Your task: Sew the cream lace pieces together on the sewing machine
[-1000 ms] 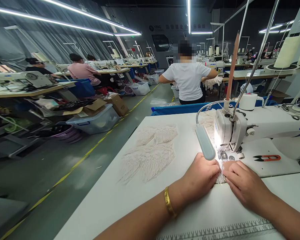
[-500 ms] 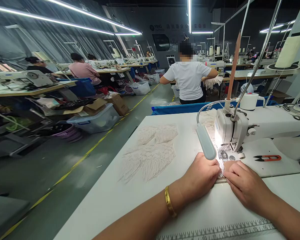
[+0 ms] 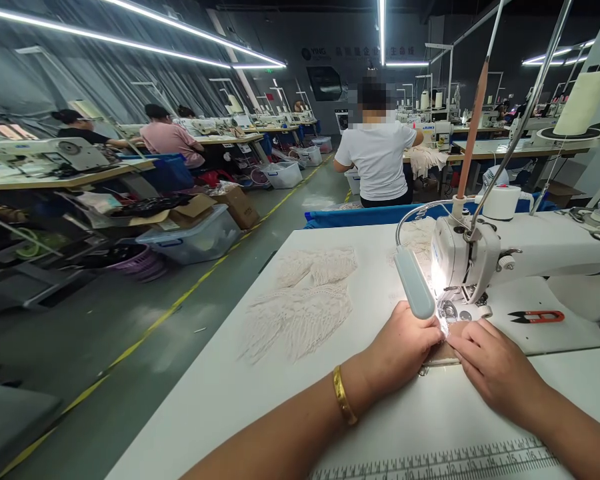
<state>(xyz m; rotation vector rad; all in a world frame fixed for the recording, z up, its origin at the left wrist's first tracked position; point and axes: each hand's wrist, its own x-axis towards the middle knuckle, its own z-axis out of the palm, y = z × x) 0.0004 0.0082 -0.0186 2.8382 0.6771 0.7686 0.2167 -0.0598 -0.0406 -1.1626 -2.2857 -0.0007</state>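
A white sewing machine [image 3: 535, 237] stands at the right, its lamp lighting the needle area. Just in front of the needle, my left hand [image 3: 405, 347] pinches the left edge of a small piece of pale lace fabric [image 3: 445, 329]. My right hand [image 3: 495, 363] presses its closed fingers on the right side of the same fabric, close to my left fingertips. Part of the fabric is hidden under both hands. Cream lace pieces [image 3: 305, 307] lie flat on the white table [image 3: 205, 400] to the left. More lace [image 3: 420, 240] lies behind the lamp.
Orange thread snips [image 3: 537, 317] rest on the machine bed at the right. A printed ruler [image 3: 445, 463] runs along the near table edge. Thread cones [image 3: 583, 103] stand at the back right. A person in a white shirt [image 3: 377, 160] sits ahead, beyond a blue cloth [image 3: 355, 217].
Both hands stay at the fabric; my right fingertips have shifted slightly left and the lace between the hands shows less. The person ahead has lowered the left elbow and moved the right arm.
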